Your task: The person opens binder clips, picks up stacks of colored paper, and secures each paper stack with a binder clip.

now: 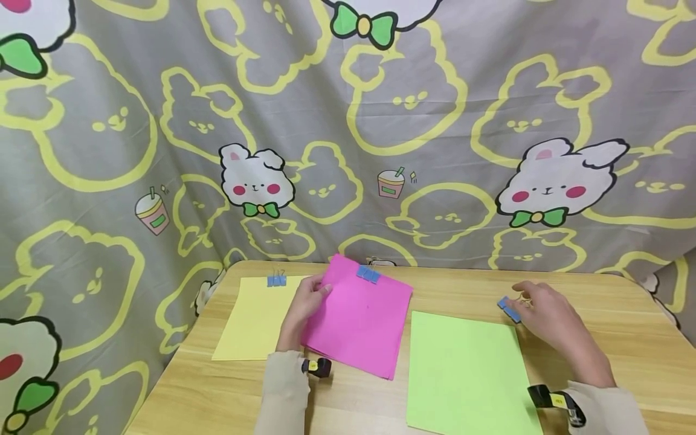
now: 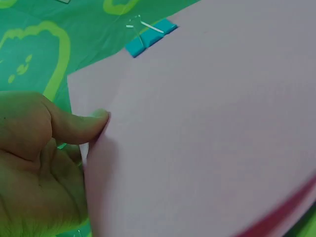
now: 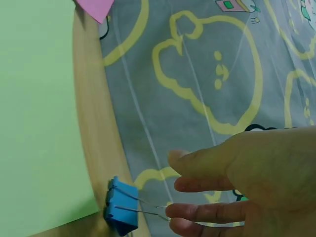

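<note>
A stack of pink paper (image 1: 361, 320), with a blue binder clip (image 1: 368, 275) on its top edge, is tilted up off the table. My left hand (image 1: 308, 299) pinches its left edge; in the left wrist view the thumb (image 2: 86, 126) lies over the front and the other fingers are partly hidden behind. My right hand (image 1: 549, 311) is at a second blue binder clip (image 1: 509, 309) beyond the green stack's far right corner. In the right wrist view, fingertips meet the wire handles of this clip (image 3: 122, 206), while the thumb is apart from them. Green paper (image 1: 467, 374) lies flat between the hands.
Yellow paper (image 1: 252, 320) with a blue binder clip (image 1: 277, 281) at its far edge lies left, partly behind my left hand and the pink stack. A patterned grey curtain (image 1: 321, 121) hangs along the far edge of the wooden table (image 1: 614, 308).
</note>
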